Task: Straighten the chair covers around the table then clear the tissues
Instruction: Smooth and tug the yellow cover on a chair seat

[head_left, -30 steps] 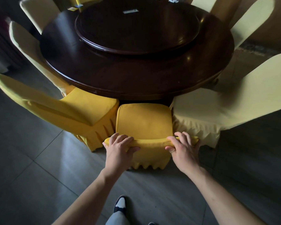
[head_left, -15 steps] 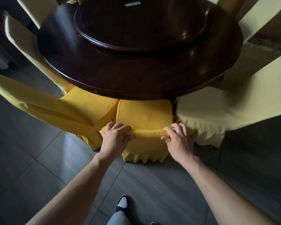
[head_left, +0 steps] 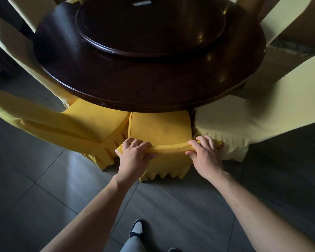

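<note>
A chair in a deep yellow cover (head_left: 160, 128) stands right in front of me, its seat tucked partly under the round dark wooden table (head_left: 153, 91). My left hand (head_left: 135, 154) grips the left end of the chair's back top, fingers curled over the cover. My right hand (head_left: 206, 153) grips the right end the same way. The cover's pleated skirt hangs down to the floor below my hands. A small white item (head_left: 141, 3), perhaps a tissue, lies on the turntable at the far side.
A second deep yellow covered chair (head_left: 76, 124) touches the held one on the left. A pale yellow covered chair (head_left: 253, 117) sits close on the right. More pale covered chairs ring the table. A raised turntable (head_left: 151, 24) fills the table's middle. Grey tiled floor and my shoe (head_left: 136, 229) lie below.
The chair has slid further under the table with both hands still gripping its back top. Less of the seat shows than a second ago.
</note>
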